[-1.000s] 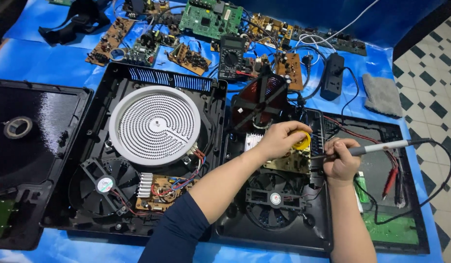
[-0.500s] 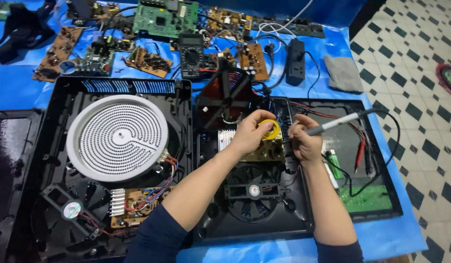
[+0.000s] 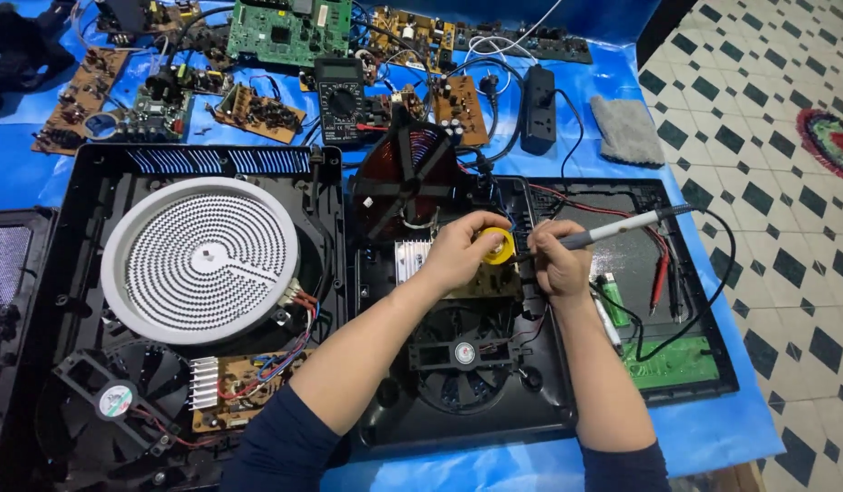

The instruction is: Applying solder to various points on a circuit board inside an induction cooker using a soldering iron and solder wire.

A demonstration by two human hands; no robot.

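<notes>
Left hand (image 3: pixel 456 251) clamps its grip on the yellow solder spool (image 3: pixel 494 246) above the open cooker's circuit board (image 3: pixel 480 284); right hand (image 3: pixel 558 260) grips the soldering iron (image 3: pixel 613 228), tip just beside the spool.

The left hand (image 3: pixel 458 251) hides most of the yellow spool (image 3: pixel 496 246); the soldering iron (image 3: pixel 613 228) tip is too small to tell; the black casing (image 3: pixel 39 301) is cut off at left
</notes>
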